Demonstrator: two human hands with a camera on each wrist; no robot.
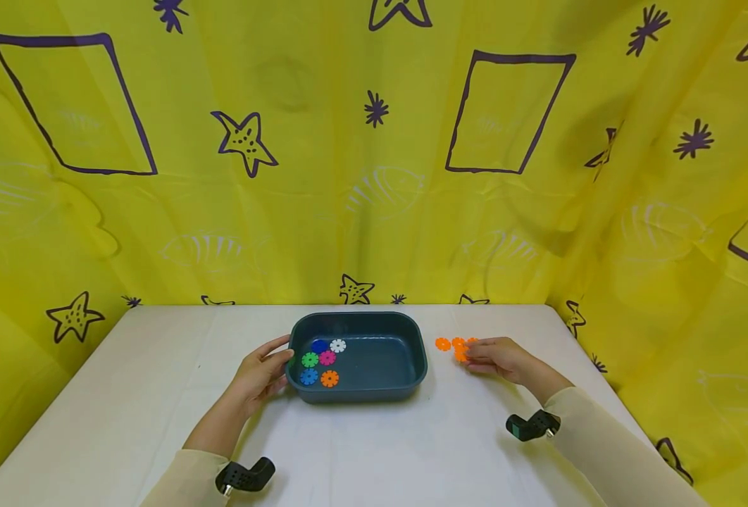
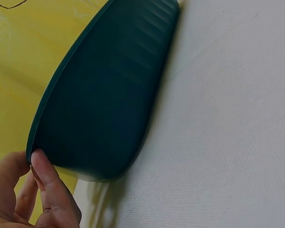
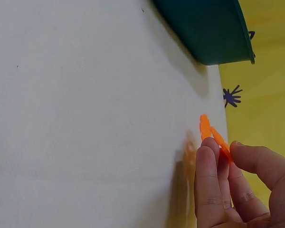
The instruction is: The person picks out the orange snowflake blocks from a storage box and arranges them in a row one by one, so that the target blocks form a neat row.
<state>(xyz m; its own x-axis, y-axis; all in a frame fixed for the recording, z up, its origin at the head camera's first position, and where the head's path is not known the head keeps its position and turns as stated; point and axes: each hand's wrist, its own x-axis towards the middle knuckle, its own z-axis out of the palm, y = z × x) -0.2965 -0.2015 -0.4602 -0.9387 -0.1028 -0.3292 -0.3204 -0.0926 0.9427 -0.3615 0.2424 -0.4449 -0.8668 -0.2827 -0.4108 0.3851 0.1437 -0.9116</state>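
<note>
My left hand (image 1: 258,374) grips the left rim of a dark blue-green plastic tub (image 1: 374,394), its thumb over the edge and fingers along the outer wall. Inside the tub's left half lie several notched plastic discs: blue, white, a green disc (image 1: 310,359), pink and an orange disc (image 1: 329,379). Right of the tub, my right hand (image 1: 503,358) pinches an orange notched disc (image 3: 221,141) between thumb and fingers. Another orange disc (image 3: 204,125) shows just beyond its fingertips in the right wrist view. More orange discs appear beside the hand, one nearest the tub (image 1: 443,344).
A white-covered table (image 1: 374,458) carries everything. Behind it and along the right side hangs a yellow curtain (image 1: 310,211) with dark starfish and frame drawings. Each forearm wears a black wrist camera, such as the left wrist camera (image 1: 246,477).
</note>
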